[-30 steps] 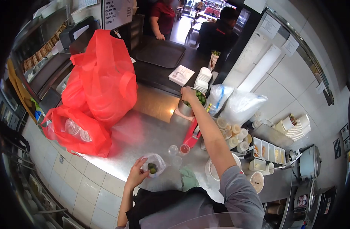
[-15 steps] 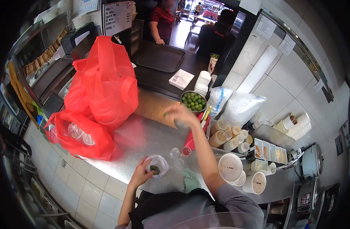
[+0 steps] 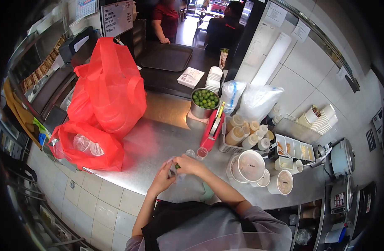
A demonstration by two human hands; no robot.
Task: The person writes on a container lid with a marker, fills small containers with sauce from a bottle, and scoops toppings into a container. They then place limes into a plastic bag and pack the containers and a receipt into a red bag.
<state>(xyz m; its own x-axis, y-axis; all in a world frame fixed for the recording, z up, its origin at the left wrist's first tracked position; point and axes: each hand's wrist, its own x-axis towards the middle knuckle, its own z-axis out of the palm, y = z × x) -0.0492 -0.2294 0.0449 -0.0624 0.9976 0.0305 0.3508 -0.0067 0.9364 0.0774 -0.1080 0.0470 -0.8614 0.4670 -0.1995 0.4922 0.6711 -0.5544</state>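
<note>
**Tiny bag, round limes, slippery steel: a few ways this could go sideways**

The right hand (image 3: 191,164) has its fingertips pressed together, pinching a lime (image 3: 177,166) right at the mouth of the small clear bag (image 3: 172,163). The left hand (image 3: 161,180) is curled round the bag from below, holding it just above the near edge of the counter (image 3: 158,138). Most of the bag is hidden between the two hands, so I can't tell how wide it's open.

Risks as I see them:

- Thin, floppy plastic. If the left hand's hold slackens, the mouth could fold shut and the lime would bounce off instead of dropping in.
- The lime is round and the steel is smooth. If it slipped, it'd probably roll, and the counter edge is right there with tiled floor below.
- Just beyond the right hand sit an open clear cup (image 3: 190,153) and a little cup of red sauce (image 3: 202,152). A knuckle swinging out could tip either, and the sauce one would be messy.
- A green cloth (image 3: 207,193) lies beside the right forearm, easy to drag along.

The metal bowl of limes (image 3: 204,102) is well apart, up by the red bags (image 3: 110,90), so any reach that way crosses over those cups.
</note>
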